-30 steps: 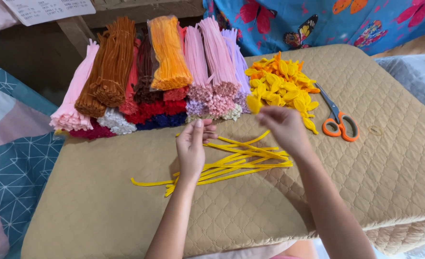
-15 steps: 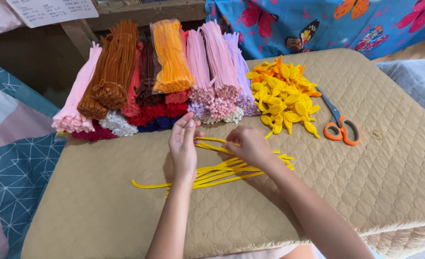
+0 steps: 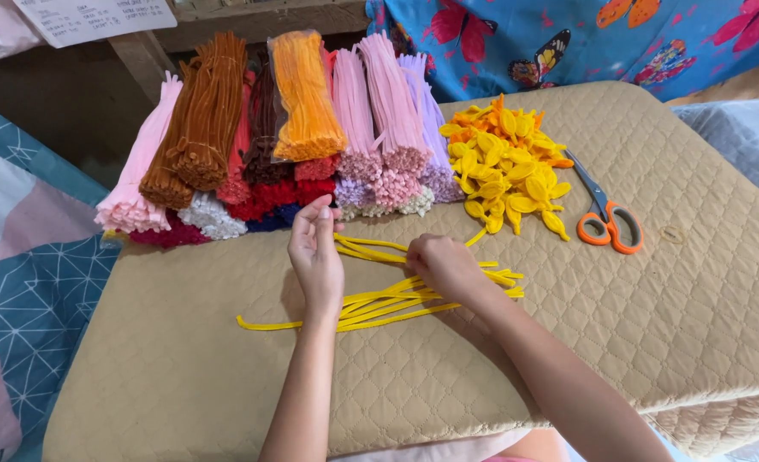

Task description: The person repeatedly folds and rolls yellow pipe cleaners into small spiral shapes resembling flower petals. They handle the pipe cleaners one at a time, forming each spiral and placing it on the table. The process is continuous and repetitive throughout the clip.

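Since half a second ago, the right hand [image 3: 444,267] has been drawn further back from the pile of yellow folded loops [image 3: 506,171] and is now settled over the loose yellow pipe cleaners [image 3: 379,304] lying near the middle of the quilted tan pad [image 3: 653,342]. Its fingers are curled down onto the strands, though whether one is actually pinched cannot be told. The left hand [image 3: 315,257] is held just beside it, thumb and forefinger closed on the end of a yellow strand. Bundles of coloured pipe cleaners [image 3: 311,128] are stacked along the pad's far edge, and orange-handled scissors [image 3: 606,218] are left toward its far right corner, untouched.
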